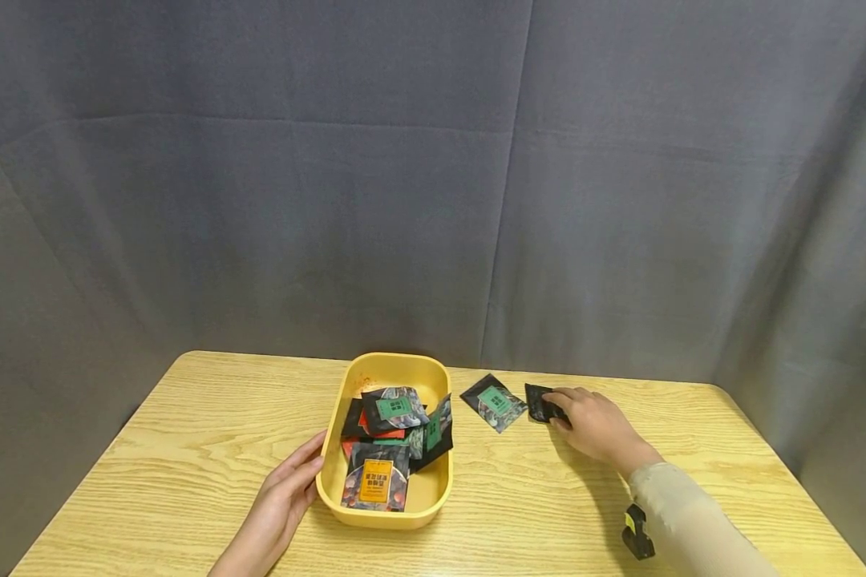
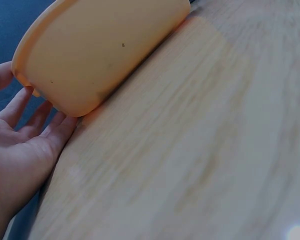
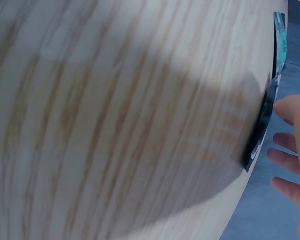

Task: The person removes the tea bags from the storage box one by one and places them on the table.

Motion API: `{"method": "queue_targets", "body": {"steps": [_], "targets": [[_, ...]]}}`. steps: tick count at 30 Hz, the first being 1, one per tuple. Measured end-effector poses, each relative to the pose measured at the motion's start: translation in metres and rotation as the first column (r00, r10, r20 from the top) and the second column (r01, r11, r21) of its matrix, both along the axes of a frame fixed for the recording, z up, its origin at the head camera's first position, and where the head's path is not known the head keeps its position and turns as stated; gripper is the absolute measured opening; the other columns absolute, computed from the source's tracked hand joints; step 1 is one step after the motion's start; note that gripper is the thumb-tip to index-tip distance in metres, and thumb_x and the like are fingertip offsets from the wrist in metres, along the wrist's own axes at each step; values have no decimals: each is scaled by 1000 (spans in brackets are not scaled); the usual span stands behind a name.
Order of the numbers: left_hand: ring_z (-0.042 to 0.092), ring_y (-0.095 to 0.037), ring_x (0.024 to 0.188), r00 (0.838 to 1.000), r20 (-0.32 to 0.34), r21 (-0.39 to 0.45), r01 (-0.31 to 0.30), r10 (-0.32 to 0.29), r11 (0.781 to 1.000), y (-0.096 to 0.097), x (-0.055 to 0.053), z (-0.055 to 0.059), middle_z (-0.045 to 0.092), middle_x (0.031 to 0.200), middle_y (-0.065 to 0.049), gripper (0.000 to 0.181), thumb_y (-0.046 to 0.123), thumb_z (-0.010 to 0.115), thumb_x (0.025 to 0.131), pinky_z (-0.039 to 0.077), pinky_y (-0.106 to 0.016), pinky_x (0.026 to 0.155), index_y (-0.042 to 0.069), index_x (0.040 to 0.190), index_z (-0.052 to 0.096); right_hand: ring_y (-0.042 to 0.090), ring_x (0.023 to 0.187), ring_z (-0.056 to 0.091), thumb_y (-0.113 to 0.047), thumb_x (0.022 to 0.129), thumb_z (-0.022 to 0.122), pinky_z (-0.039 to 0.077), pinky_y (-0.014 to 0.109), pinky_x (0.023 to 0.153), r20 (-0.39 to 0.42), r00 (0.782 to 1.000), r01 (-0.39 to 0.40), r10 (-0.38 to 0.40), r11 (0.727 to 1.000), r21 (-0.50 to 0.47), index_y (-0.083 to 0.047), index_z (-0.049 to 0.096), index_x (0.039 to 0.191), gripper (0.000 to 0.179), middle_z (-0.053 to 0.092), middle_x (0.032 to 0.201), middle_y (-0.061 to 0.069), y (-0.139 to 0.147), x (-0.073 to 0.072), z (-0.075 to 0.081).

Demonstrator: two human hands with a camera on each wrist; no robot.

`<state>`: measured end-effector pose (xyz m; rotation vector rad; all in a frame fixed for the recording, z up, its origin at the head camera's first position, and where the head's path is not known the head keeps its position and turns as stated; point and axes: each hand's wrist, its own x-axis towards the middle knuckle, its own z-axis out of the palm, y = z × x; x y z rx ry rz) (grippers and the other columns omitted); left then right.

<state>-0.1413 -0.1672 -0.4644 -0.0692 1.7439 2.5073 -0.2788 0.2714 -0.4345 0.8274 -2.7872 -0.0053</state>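
Note:
A yellow plastic bin (image 1: 386, 521) stands on the table and holds several flat sachets, among them a black one with an orange label (image 1: 375, 483) and ones with green labels. My left hand (image 1: 283, 501) rests against the bin's left side; in the left wrist view its fingertips touch the bin (image 2: 105, 55) at the rim and wall. To the right, my right hand (image 1: 597, 425) is over a black sachet (image 1: 540, 405) lying on the table. In the right wrist view the thumb meets the sachet (image 3: 262, 122), while the other fingers stand off it.
Another black sachet with a green label (image 1: 496, 402) lies between the bin and my right hand. The wooden table (image 1: 188, 449) ends at a grey curtain (image 1: 418, 200) behind. A black strap-like piece (image 1: 637, 533) shows beside the right sleeve (image 1: 693, 513).

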Motion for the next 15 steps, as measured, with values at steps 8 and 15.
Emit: {"method": "queue_targets", "body": {"steps": [8, 15], "targets": [[50, -7, 124, 1000, -5, -3, 3, -3, 1000, 0, 0, 0, 27, 157, -20, 61, 17, 53, 101, 45, -20, 98, -3, 153, 29, 35, 107, 64, -12, 89, 73, 51, 50, 91, -63, 996, -71, 66, 994, -81, -6, 69, 121, 32, 67, 119, 14, -12, 2, 5], [48, -9, 126, 1000, 3, -2, 8, -8, 1000, -1, -1, 0, 27, 158, -18, 60, 17, 52, 101, 44, -19, 99, -2, 153, 29, 34, 107, 64, -10, 87, 75, 53, 49, 89, -91, 986, -149, 139, 983, -110, -5, 70, 119, 32, 66, 123, 17, -31, 9, 8]]}}
